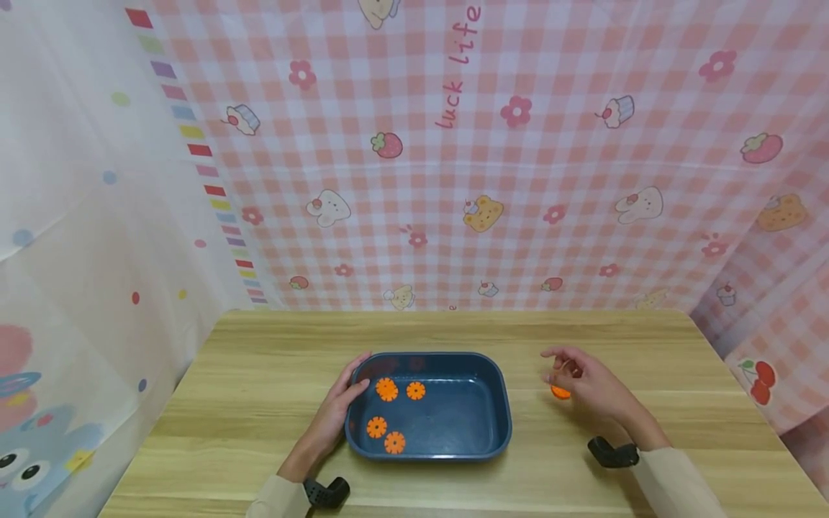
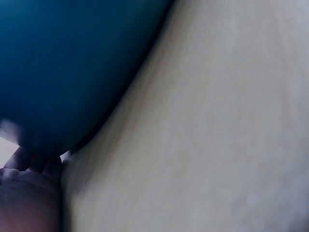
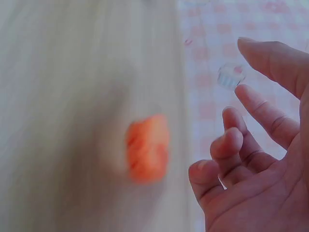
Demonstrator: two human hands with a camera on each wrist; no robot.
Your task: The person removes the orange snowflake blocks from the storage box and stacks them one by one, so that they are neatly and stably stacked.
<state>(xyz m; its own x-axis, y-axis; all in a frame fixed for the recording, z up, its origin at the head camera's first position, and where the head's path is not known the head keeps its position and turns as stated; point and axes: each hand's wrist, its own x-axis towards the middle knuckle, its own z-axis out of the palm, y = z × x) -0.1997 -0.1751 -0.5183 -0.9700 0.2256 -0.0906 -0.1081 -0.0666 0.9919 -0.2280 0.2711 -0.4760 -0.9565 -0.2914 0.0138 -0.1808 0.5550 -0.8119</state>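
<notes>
A dark blue rectangular pan [image 1: 447, 421] with rounded corners stands on the table. My left hand [image 1: 335, 410] grips its left side, thumb over the rim and fingers along the outer wall. In the left wrist view the fingers [image 2: 31, 166] touch the pan's curved wall. Several orange notched plastic discs [image 1: 395, 442] lie in the left part of the pan. Right of the pan, my right hand [image 1: 589, 385] is above another orange piece [image 1: 560, 393], partly hidden below it. In the right wrist view this orange piece [image 3: 148, 150] is blurred and apart from the loosely bent fingers.
The wooden table [image 1: 259, 360] reaches back to a pink checked cloth [image 1: 427, 180] hanging behind it. A white patterned cloth [image 1: 78, 216] hangs at the left. Each wrist wears a black camera mount, such as the right mount [image 1: 612, 453].
</notes>
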